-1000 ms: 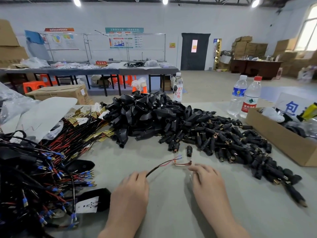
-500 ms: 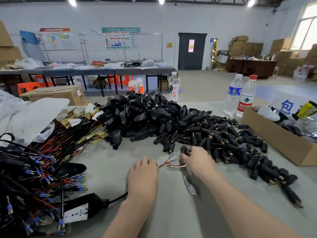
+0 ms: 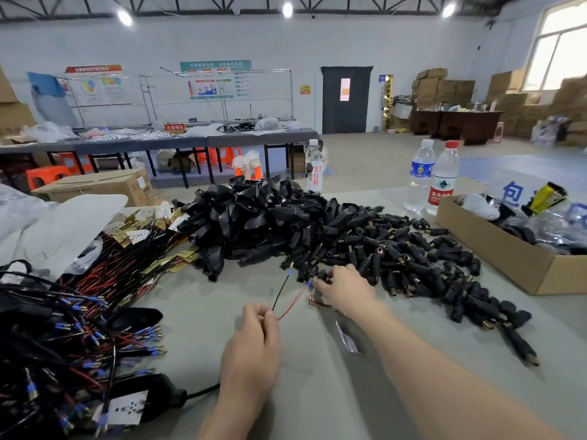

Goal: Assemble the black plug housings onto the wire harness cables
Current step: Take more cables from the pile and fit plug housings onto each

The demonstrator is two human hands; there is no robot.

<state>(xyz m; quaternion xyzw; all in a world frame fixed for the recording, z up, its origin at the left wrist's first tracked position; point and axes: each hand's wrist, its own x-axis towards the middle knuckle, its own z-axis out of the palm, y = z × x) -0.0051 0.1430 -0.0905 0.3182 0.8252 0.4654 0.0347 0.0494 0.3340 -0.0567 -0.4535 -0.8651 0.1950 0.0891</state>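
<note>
At the left edge of the grey tabletop, a tangle of black and red harness cables with blue-sleeved terminals is lying in a heap. Just right of it the left hand is curling in on itself, thumb and forefinger pinching a thin black harness cable – its split black and red wires are fanning up towards the right hand. That hand is reaching forward with fingers bent, the fingertips pinching a small black plug housing at the near edge of a spread heap of black barrel-shaped plug housings. Further right an open cardboard box is sitting beside the heap, with two clear plastic water bottles standing behind it.
</note>
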